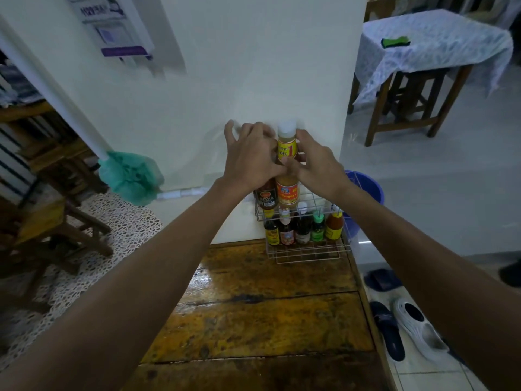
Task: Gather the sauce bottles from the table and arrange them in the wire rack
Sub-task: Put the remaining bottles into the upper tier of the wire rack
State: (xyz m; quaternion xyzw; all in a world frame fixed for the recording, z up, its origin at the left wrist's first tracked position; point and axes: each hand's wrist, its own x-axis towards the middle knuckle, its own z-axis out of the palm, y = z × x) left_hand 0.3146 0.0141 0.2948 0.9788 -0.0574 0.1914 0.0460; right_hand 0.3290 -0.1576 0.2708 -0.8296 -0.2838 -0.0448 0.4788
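A white two-tier wire rack (306,256) stands at the far end of the wooden table (262,320), against the wall. Its lower tier holds several small sauce bottles (303,228) in a row. On the upper tier stand a dark bottle (265,196) and a tall yellow-sauce bottle (287,176) with a white cap and yellow neck label. My right hand (315,162) grips the tall bottle's neck from the right. My left hand (251,153) touches the same neck from the left, fingers spread above the dark bottle.
A blue bucket (366,190) sits on the floor behind the rack to the right. Sandals (387,331) and a white shoe (423,331) lie beside the table's right edge. A green mop head (129,176) leans at the wall left. A cloth-covered table (431,49) stands far right.
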